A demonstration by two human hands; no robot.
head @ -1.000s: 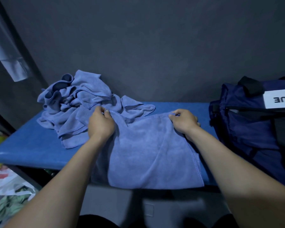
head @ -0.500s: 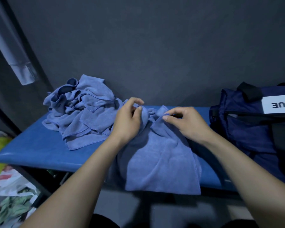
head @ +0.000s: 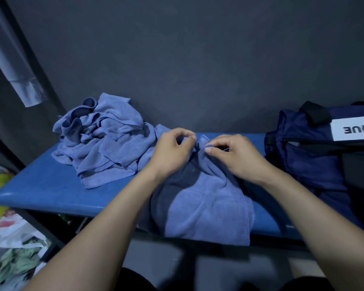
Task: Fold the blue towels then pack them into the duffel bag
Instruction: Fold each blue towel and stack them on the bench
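A: Head view: what are you holding?

B: My left hand (head: 172,151) and right hand (head: 237,153) fingers pinch the towel's (head: 206,208) far corners on the desk (head: 40,190). It's soft, light, floppy; hems grip best.

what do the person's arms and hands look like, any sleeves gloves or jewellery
Both forearms are bare right up to the bottom edge of the view, with no sleeves showing. The left hand and right hand wear no gloves, and no rings, watch or wristbands are visible. Fingernails look short and unpainted, as far as the dim light shows.
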